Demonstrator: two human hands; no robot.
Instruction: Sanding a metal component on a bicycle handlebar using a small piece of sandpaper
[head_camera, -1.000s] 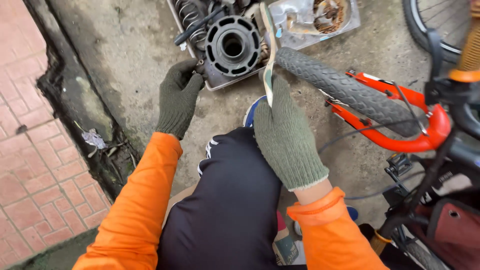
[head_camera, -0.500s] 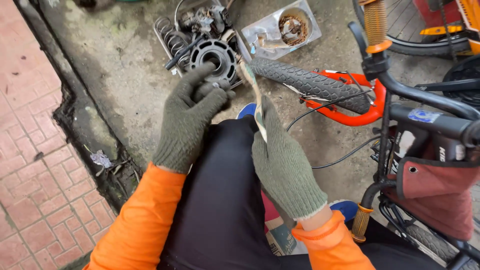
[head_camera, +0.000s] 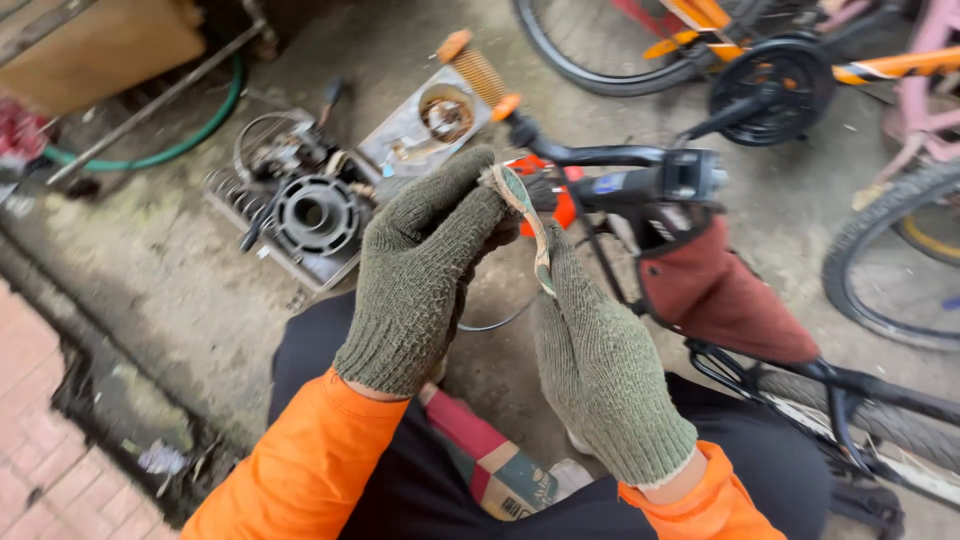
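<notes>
Strip (head_camera: 530, 225), thin, worn, long axis near vertical, pinched between 2 gloved hands: left hand (head_camera: 430, 270) gripping top, right hand (head_camera: 600, 370) gripping bottom.

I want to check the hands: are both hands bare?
No, the left hand and the right hand both wear green knitted gloves and hold a thin strip.

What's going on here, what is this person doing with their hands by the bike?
A person in orange sleeves and green knit gloves holds a thin, curved strip in front of them, over their lap. The left hand grips its upper end and the right hand holds the lower part. Just beyond the hands is a bike's handlebar with an orange grip. On the concrete ground lie a tray of metal parts and a smaller tray. More bikes stand behind.
</notes>
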